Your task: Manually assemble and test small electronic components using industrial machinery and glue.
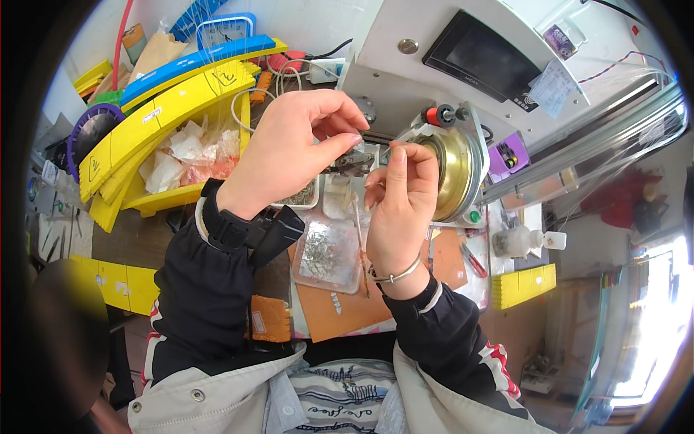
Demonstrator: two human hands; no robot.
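Observation:
My left hand is raised over the bench, thumb and fingertips brought together in a pinch. Facing it, my right hand pinches with thumb against forefinger. Whatever lies between the fingertips of either hand is too small to make out. Between the two hands sits a small dark metal fixture. A brass-coloured wheel stands just right of my right fingers. Below the hands lies a clear plastic box holding many tiny metal pieces. A thin stick leans along its right side.
A yellow bin with crumpled packaging and curved yellow strips fills the left. Behind the wheel rises a white machine with a dark screen. An orange mat, a white bottle and red-handled pliers lie nearer me.

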